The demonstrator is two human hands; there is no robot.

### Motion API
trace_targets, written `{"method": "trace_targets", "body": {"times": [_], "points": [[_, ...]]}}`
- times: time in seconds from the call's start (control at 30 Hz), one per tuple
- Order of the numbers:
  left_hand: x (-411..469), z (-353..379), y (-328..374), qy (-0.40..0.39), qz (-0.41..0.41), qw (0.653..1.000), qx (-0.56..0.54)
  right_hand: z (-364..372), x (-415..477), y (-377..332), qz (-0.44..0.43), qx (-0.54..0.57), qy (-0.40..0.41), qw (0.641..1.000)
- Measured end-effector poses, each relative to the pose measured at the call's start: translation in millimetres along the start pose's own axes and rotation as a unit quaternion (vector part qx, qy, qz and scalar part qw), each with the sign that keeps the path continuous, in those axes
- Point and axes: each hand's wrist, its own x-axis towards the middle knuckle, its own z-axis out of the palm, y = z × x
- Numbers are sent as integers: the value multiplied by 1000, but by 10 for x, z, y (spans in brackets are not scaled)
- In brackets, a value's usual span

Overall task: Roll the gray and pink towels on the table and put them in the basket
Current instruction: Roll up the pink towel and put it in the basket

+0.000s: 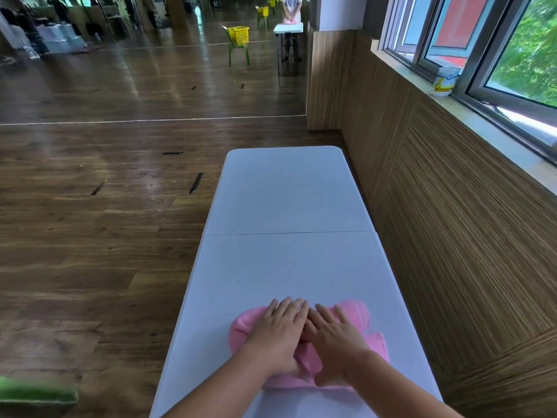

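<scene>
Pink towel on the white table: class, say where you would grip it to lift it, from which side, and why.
Probably grip the pink towel across its thick middle, from above, where the left hand and right hand press flat. It lies crosswise on the table as a soft roll with loose cloth on the near side, so a grip wrapping over the top should trap that.

Bare forearms (223, 393), left hand (277, 333), right hand (336, 339)
</scene>
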Motion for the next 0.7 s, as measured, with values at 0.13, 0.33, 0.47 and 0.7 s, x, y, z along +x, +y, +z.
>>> {"method": "trace_targets", "body": {"times": [0.13, 0.33, 0.47, 0.7], "points": [[-89, 119, -30, -13, -21, 999, 29, -9, -138, 136, 20, 26, -31, 999], [-436, -4, -518, -66, -88, 993, 42, -62, -461, 660, 132, 57, -84, 986], [-529, 15, -392, -37, -105, 994, 1, -15, -455, 585, 147, 115, -84, 979], [-732, -247, -232, 31, -113, 993, -5, -357, -519, 596, 134, 132, -15, 982]]}}
